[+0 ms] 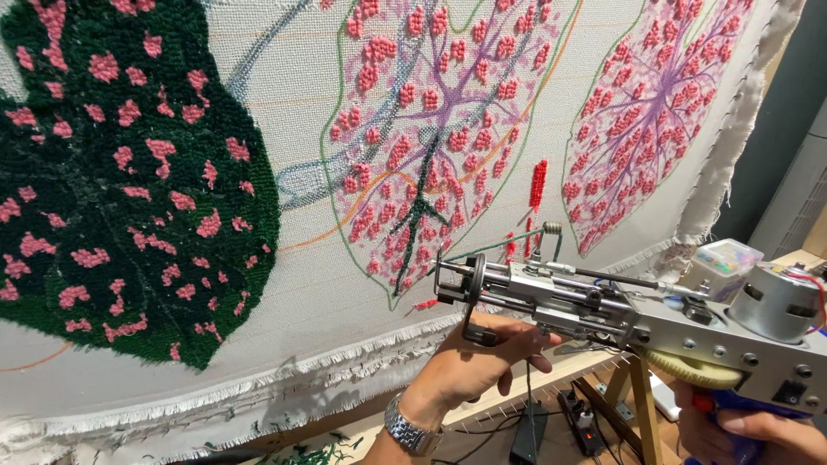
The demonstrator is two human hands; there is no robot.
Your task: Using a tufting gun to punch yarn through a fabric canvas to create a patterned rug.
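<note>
The tufting gun [620,314] hangs level just before the stretched cloth [301,284], its tip near the middle leaf [431,146]. Left hand [469,366] cups it from beneath, fingers [517,331] curled round the front handle. Right hand [741,430] grips the blue rear grip, fingers closed.

Bright, even indoor light, prob. from above and front; colours well saturated. Cloth [301,284] evenly lit, no hard shadows, only soft shade under its frayed lower edge. Mild glare on metal tufting gun [603,310] and its motor housing [775,301] near right. Focus sharp on cloth centre and gun; slight softness at far right, where grey wall [788,129] goes dim. Wide-angle bend: cloth edge curves at lower left and upper right. Area under frame darker, detail murky.
</note>
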